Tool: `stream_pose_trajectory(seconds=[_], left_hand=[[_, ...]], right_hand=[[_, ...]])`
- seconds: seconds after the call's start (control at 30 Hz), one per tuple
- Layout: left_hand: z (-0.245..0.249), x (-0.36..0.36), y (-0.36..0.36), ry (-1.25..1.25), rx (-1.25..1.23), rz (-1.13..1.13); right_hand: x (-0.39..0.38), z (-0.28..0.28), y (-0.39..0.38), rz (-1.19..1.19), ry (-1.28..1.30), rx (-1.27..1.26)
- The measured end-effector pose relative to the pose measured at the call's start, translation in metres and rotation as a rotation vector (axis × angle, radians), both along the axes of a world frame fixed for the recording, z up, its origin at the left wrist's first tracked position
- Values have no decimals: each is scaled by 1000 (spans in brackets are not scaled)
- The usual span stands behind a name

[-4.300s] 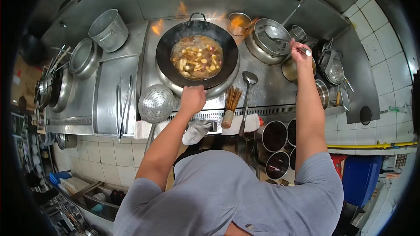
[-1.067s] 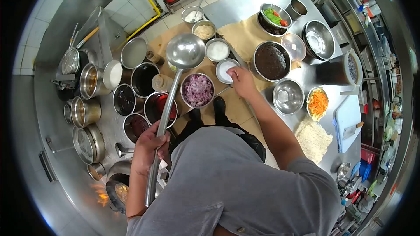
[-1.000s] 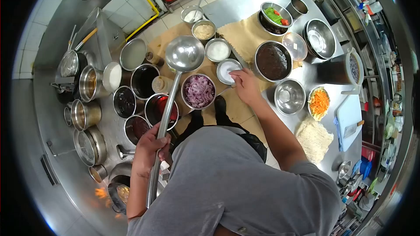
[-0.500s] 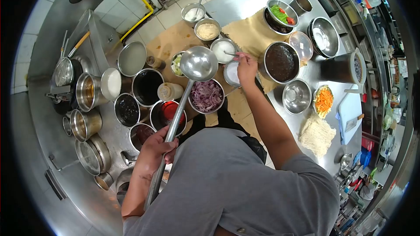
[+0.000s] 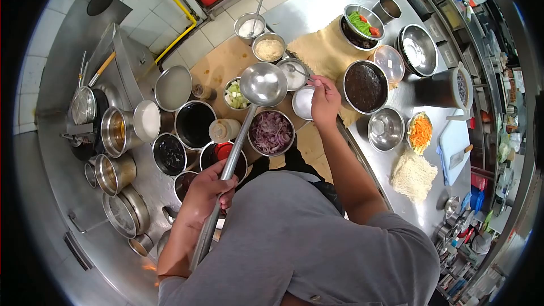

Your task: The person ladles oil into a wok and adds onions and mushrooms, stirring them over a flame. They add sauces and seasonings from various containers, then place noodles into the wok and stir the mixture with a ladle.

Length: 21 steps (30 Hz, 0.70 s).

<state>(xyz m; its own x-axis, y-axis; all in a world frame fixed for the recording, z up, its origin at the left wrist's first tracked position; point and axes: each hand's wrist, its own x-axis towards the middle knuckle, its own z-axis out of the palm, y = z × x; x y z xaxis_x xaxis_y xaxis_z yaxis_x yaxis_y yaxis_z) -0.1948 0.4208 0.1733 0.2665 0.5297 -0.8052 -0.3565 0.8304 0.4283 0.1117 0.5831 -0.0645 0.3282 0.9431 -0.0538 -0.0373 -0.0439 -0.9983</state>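
My left hand (image 5: 212, 187) is wrapped round the long handle of a metal ladle (image 5: 263, 84). The ladle's bowl hangs over the containers, just beyond a pot of sliced red onion (image 5: 271, 132), and looks bare inside. With my right hand (image 5: 325, 102) I pinch the end of a small metal spoon (image 5: 304, 73). Its tip reaches into a bowl of white granules (image 5: 294, 75). A second bowl of white powder (image 5: 303, 102) sits beside my right hand. Chopped pale green vegetable (image 5: 236, 94) fills a small container left of the ladle's bowl.
Pots of dark sauce (image 5: 195, 124) and a capped bottle (image 5: 224, 130) stand left. Dark brown sauce (image 5: 365, 86), a steel bowl (image 5: 386, 128), shredded carrot (image 5: 420, 132) and a noodle block (image 5: 415, 175) occupy the right table. Flame (image 5: 150, 268) shows at lower left.
The ladle's bowl has shifted slightly right and now covers less of the chopped vegetable. My right hand is slightly lower, still pinching the spoon. The flame has come into view.
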Motion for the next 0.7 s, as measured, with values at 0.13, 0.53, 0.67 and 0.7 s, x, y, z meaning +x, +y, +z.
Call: stream_pose_trajectory(seconds=[0.13, 0.53, 0.67, 0.7], left_hand=[[4, -2, 0, 17, 4, 11], [1, -8, 1, 54, 41, 41], [-2, -7, 3, 41, 25, 26], [-5, -8, 1, 31, 23, 16]], right_hand=[[-2, -45, 14, 73, -220, 36], [9, 16, 2, -62, 513, -232], [-3, 7, 1, 30, 263, -99], [-3, -18, 7, 21, 8, 24]])
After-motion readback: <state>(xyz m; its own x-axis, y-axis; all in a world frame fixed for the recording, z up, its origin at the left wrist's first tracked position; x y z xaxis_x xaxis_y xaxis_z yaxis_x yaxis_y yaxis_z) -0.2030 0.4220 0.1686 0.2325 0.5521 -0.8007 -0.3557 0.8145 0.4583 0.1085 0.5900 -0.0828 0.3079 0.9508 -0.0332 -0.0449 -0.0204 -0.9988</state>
